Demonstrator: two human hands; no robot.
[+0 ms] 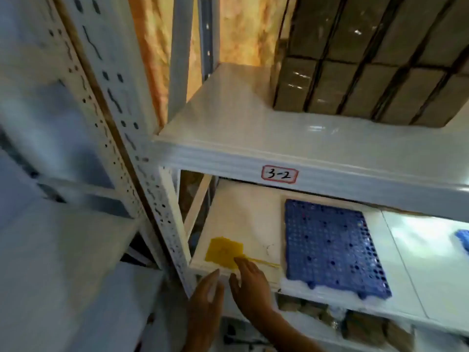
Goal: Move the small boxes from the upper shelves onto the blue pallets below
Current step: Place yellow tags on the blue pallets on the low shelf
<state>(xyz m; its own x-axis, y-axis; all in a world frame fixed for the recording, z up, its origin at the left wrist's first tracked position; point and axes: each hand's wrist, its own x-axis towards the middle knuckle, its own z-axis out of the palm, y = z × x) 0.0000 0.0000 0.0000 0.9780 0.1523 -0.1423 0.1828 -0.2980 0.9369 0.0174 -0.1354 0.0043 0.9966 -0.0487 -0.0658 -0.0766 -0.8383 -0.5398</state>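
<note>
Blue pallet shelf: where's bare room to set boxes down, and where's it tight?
The blue pallet top is bare. White shelf is bare to its right, up to a second blue pallet at the frame edge. Tight at front left: yellow swatter, right hand, left hand. Stacked boxes crowd the upper shelf's right side.

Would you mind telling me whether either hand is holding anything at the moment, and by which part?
Nothing is held. The left hand and right hand are both open and empty at the shelf edge, near the yellow fly swatter.
</note>
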